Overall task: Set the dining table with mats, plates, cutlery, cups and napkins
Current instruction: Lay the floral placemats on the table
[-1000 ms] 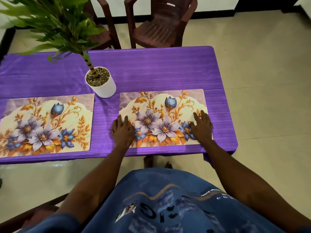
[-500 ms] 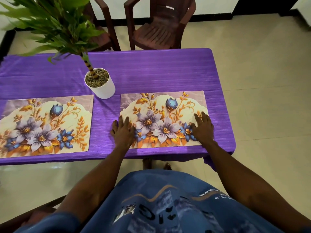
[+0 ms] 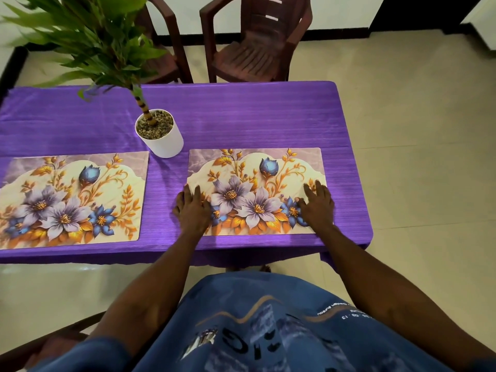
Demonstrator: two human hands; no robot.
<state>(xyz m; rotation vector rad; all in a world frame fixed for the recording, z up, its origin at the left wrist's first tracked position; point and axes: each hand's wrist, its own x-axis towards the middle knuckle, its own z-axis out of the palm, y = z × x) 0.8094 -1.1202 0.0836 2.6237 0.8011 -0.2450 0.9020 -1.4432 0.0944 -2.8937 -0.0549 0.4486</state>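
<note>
Two floral place mats lie on the purple tablecloth (image 3: 241, 116). The right mat (image 3: 255, 183) is in front of me, near the table's right end. My left hand (image 3: 192, 209) rests flat on its near left corner, fingers straight. My right hand (image 3: 318, 204) lies flat on its near right corner, fingers spread. The left mat (image 3: 72, 197) sits further left, partly cut off by the frame edge. No plates, cutlery, cups or napkins are in view.
A white pot (image 3: 159, 132) with a leafy green plant (image 3: 88, 36) stands between the mats, just behind them. Two dark brown chairs (image 3: 257, 44) stand at the table's far side. Tiled floor lies to the right of the table.
Both hands stay flat on the right mat's near corners. The view has shifted slightly, so the table sits a little lower in the frame.
</note>
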